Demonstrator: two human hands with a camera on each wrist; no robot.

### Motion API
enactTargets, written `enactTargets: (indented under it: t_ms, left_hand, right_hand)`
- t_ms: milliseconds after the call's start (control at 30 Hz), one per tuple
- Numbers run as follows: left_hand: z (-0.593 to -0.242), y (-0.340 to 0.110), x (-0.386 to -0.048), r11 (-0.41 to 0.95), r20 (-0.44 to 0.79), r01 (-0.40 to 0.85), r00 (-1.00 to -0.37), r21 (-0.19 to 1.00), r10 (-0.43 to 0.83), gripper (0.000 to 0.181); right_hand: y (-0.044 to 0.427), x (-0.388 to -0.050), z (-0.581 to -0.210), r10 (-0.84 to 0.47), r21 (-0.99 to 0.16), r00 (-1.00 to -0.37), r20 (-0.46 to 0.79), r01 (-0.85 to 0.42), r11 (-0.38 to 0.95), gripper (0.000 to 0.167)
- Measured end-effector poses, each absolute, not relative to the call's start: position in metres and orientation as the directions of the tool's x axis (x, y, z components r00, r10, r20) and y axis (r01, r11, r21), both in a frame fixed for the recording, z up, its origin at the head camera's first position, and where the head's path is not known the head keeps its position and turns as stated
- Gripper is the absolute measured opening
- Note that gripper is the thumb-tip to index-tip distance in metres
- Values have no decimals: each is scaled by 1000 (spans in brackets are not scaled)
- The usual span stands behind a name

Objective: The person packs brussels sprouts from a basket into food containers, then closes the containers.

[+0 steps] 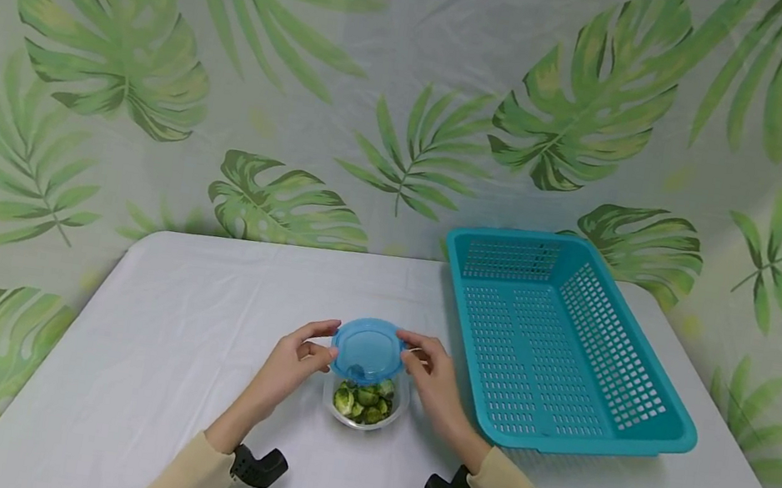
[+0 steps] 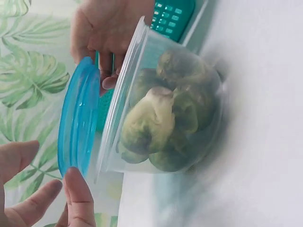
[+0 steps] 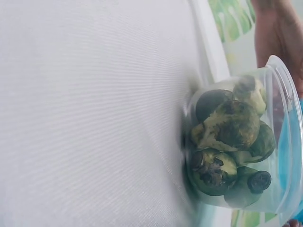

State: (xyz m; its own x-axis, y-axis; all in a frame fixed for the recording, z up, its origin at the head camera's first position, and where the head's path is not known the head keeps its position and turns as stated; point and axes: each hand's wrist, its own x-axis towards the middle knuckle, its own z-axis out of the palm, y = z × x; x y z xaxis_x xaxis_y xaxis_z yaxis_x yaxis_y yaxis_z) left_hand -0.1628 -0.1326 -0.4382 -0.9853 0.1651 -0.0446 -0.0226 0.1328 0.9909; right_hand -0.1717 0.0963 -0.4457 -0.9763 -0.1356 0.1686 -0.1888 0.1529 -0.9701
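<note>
A round translucent blue lid (image 1: 369, 349) is raised above a clear plastic container (image 2: 111, 137), tilted and apart from its rim. Several green Brussels sprouts (image 1: 364, 402), some browned, lie inside the container, which stands on the white table. My left hand (image 1: 298, 355) holds the lid's left edge with thumb and fingers. At the opposite edge, my right hand (image 1: 437, 379) grips the lid between thumb and fingers. The right wrist view shows the container (image 3: 279, 90) from the side, with only a strip of the lid (image 3: 286, 146) behind it.
A large teal perforated basket (image 1: 581, 446) stands at the right of the table, close to my right hand. White cloth (image 1: 198, 316) covers the table. Behind it hangs a leaf-patterned curtain (image 1: 288, 119). Each wrist wears a black device (image 1: 259, 467).
</note>
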Motion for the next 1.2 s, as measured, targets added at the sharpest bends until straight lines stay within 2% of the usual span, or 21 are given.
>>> enactTargets:
  t_ms: [300, 633, 967, 1200]
  left_hand:
    - [-438, -130, -143, 288, -48, 5, -983, 958, 177, 49]
    - [-437, -128, -134, 349, 26, 99, -978, 932, 208, 52]
    - [-439, -125, -129, 451, 91, 182, -972, 874, 217, 54]
    - [-440, -125, -128, 457, 84, 188, -968, 869, 238, 56]
  right_hand:
    - [97, -155, -429, -159, -942, -966, 203, -237, 236, 21]
    - [104, -158, -452, -187, -935, -960, 207, -250, 250, 20]
    - [104, -157, -450, -204, -932, -960, 191, -243, 269, 26]
    - [105, -158, -455, -201, -932, -963, 178, -230, 279, 30]
